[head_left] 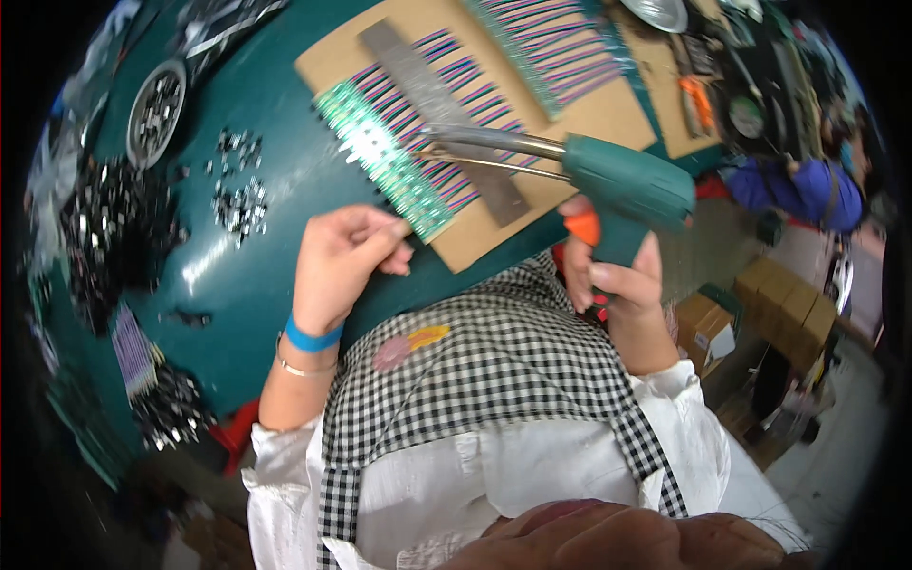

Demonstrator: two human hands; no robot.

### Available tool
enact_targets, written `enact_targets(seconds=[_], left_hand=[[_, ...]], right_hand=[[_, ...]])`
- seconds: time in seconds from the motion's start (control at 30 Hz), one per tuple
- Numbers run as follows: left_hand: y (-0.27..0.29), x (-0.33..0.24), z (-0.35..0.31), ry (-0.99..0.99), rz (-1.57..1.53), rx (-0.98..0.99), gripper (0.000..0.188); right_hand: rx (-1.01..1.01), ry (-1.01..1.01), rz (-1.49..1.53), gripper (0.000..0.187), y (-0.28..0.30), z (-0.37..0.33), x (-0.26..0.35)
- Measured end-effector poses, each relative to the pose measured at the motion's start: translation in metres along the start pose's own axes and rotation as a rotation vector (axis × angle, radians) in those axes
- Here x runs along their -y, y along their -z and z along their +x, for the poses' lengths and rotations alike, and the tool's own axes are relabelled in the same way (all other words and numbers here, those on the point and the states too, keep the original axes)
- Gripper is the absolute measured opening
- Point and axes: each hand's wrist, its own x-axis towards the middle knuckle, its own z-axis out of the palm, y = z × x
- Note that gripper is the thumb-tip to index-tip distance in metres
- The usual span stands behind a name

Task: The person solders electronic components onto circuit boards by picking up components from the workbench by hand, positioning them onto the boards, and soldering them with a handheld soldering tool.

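My right hand [617,275] is wrapped round the grip of a green soldering gun [627,180] with an orange trigger. Its long metal tip and thin feed tube reach left over a green circuit board panel [380,157]. Rows of thin coloured wires [456,95] run from that panel under a flat metal bar [446,123] laid across them. At the panel's near corner is my left hand [351,252], thumb and forefinger pressed together and the other fingers curled. Whatever it pinches, if anything, is too small to make out. Brown board [465,252] lies beneath the panel.
A second wired panel [522,57] lies farther back. Small metal parts [242,204] are scattered on the green table [275,275], near a bowl of parts [157,114] and a dark heap [119,228]. A wire bundle [133,351] lies left. Tools [698,104] and another person's purple sleeve [798,195] are at right.
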Motion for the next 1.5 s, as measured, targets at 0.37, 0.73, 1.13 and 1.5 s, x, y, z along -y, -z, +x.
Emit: enact_targets(seconds=[0.37, 0.73, 1.13, 1.5], left_hand=[[-0.023, -0.027, -0.031, -0.460, 0.259, -0.196, 0.034], [-0.082, -0.059, 0.011, -0.826, 0.257, 0.126, 0.115], [-0.064, -0.092, 0.029, -0.902, 0.486, -0.132, 0.080], [-0.068, -0.102, 0.021, -1.077, 1.004, -0.309, 0.082]], right_hand=[[0.186, 0.282, 0.161, 0.062, -0.024, 0.042, -0.003], [0.319, 0.329, 0.018, 0.055, -0.051, 0.054, -0.008], [-0.326, 0.936, -0.706, 0.036, -0.037, 0.030, 0.022], [-0.106, 1.088, -1.194, 0.023, -0.038, 0.045, 0.098]])
